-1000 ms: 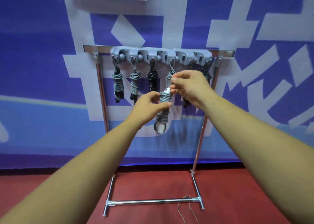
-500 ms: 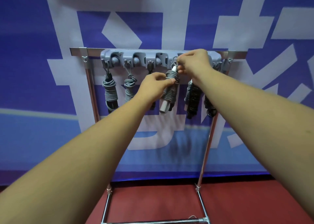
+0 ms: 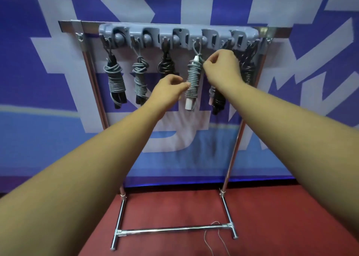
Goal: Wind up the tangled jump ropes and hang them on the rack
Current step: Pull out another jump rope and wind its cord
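Note:
A grey jump rope (image 3: pixel 193 80), wound tight around its white handles, hangs by a loop from the fourth hook of the grey hook strip (image 3: pixel 247 34) on the metal rack (image 3: pixel 87 25). My left hand (image 3: pixel 169 89) sits just left of the bundle, fingers loosely curled, fingertips touching its side. My right hand (image 3: pixel 223 69) is at the bundle's upper right, thumb and fingers pinched at the top windings. Other wound ropes hang alongside: two grey ones (image 3: pixel 114 79) (image 3: pixel 140 77) and a black one (image 3: pixel 166 66) on the left, and black ones (image 3: pixel 217 100) (image 3: pixel 247 69) on the right, partly hidden by my right hand.
The rack stands on a red floor against a blue and white banner wall. Its chrome base bar (image 3: pixel 174 229) lies low in front, with a thin loose thread (image 3: pixel 212 236) on the floor beside the right foot.
The grey bundle went up onto the fourth hook and now hangs there. My right hand dropped from the hook to the bundle's top, and my left hand loosened from gripping it to touching its side.

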{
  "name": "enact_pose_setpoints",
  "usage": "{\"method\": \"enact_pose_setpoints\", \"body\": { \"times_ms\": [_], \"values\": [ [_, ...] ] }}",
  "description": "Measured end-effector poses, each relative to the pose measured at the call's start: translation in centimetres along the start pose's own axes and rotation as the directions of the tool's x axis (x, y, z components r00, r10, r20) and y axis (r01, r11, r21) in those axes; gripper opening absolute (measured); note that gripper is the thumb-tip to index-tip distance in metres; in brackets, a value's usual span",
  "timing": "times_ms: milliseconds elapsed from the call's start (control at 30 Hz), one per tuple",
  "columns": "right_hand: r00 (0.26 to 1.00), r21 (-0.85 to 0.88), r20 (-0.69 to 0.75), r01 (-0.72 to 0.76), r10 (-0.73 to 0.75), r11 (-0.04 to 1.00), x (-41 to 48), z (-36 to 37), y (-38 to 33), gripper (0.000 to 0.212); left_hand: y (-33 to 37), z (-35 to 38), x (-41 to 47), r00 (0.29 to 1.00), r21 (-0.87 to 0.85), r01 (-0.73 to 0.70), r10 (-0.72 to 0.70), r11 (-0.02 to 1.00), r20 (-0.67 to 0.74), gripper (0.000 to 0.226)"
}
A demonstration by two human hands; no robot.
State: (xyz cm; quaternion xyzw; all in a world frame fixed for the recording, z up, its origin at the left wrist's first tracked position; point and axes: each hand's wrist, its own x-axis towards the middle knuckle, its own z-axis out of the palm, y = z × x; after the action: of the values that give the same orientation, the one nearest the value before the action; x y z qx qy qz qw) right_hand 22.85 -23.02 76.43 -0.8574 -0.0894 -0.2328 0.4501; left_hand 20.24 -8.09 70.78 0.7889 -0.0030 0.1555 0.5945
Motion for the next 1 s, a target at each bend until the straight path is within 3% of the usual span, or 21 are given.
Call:
{"method": "enact_pose_setpoints", "body": {
  "times_ms": [133, 233, 400, 633, 800, 1000],
  "values": [
    [0.997, -0.114, 0.062, 0.044, -0.037, 0.993, -6.6, 0.7, 5.1, 0.020, -3.9, 0.0, -4.3, 0.998, 0.125, 0.046, -0.051, 0.991, 0.040, 0.019],
    [0.971, -0.184, 0.228, -0.032, 0.075, 0.982, -12.5, 3.3, 11.0, 0.024, -9.1, 0.3, -8.3, 0.972, 0.324, 0.123, -0.179, 0.938, 0.149, 0.010],
    [0.873, -0.313, 0.399, -0.158, 0.280, 0.937, -23.4, 6.9, 20.2, 0.031, -18.4, 1.0, -16.0, 0.887, 0.535, 0.257, -0.416, 0.805, 0.200, 0.011],
    [0.728, -0.403, 0.495, -0.291, 0.474, 0.868, -36.8, 10.4, 29.5, 0.043, -30.7, 3.0, -27.1, 0.740, 0.624, 0.372, -0.626, 0.687, 0.248, 0.012],
    [0.591, -0.505, 0.580, -0.278, 0.560, 0.817, -45.4, 12.4, 34.6, 0.027, -37.6, 4.4, -34.2, 0.629, 0.664, 0.418, -0.725, 0.619, 0.280, 0.018],
    [0.448, -0.555, 0.669, -0.229, 0.593, 0.800, -52.3, 15.7, 38.0, 0.024, -44.1, 6.5, -39.6, 0.531, 0.717, 0.405, -0.784, 0.567, 0.321, 0.025]
  ]
}}
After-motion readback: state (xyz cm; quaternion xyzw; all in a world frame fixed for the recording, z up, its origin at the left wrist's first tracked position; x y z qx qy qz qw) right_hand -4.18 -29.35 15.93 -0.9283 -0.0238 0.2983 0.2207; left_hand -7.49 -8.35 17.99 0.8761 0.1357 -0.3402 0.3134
